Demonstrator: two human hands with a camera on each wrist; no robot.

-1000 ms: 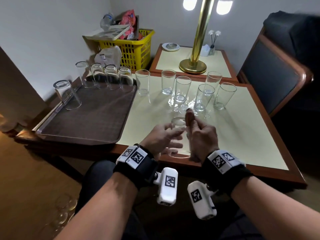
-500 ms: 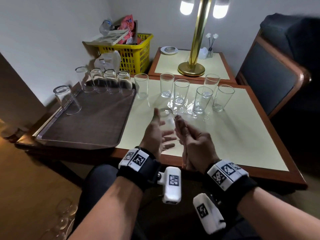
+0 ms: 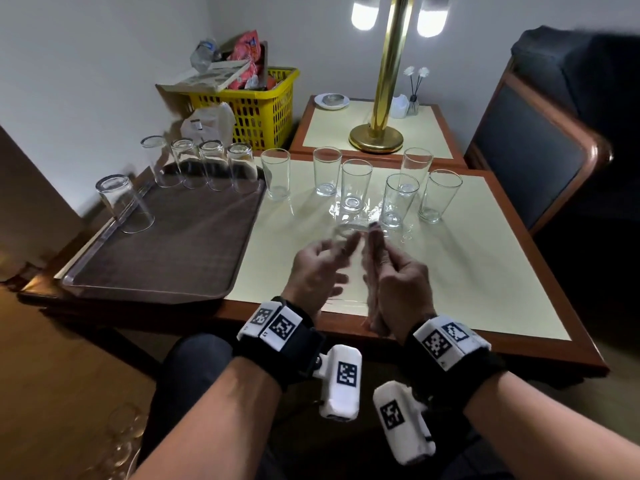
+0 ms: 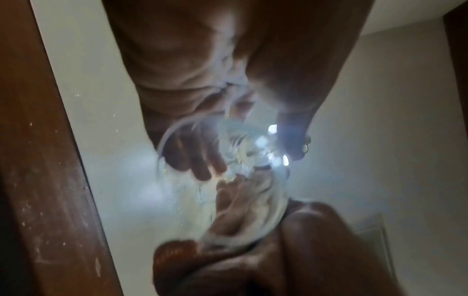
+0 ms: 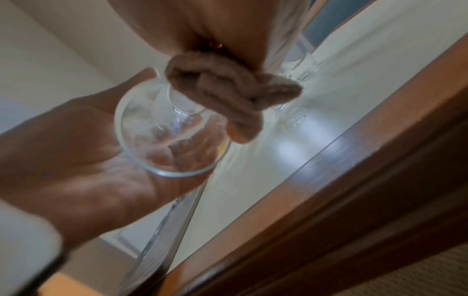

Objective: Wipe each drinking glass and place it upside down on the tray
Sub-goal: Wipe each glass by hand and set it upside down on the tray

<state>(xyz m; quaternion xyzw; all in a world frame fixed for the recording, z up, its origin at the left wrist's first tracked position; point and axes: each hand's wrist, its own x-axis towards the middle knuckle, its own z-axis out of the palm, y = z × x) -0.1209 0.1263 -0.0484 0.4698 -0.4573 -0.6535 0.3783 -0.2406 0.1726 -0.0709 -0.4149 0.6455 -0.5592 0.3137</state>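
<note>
My left hand (image 3: pixel 323 268) grips a clear drinking glass (image 3: pixel 348 237) above the cream table, tilted with its base pointing away and its mouth toward me. Beside it, my right hand (image 3: pixel 389 271) holds a bunched beige cloth (image 3: pixel 373 299) against the glass's right side. The right wrist view shows the cloth (image 5: pixel 228 94) at the glass (image 5: pixel 164 140), whose rim lies in the left palm (image 5: pixel 76 150). Several glasses (image 3: pixel 211 164) stand upside down on the brown tray (image 3: pixel 156 268). Upright on the table are several more glasses (image 3: pixel 355 185).
A brass lamp (image 3: pixel 377 133) stands on the side table behind the upright glasses. At the back left is a yellow basket (image 3: pixel 259 105) full of items. A blue-padded wooden chair (image 3: pixel 533 150) is at the right. Glassware (image 3: pixel 121 431) sits on the floor, lower left.
The glass stood upright near the table's front edge with the cloth in it; now it is lifted and tipped base-away, and both hands have moved farther over the table.
</note>
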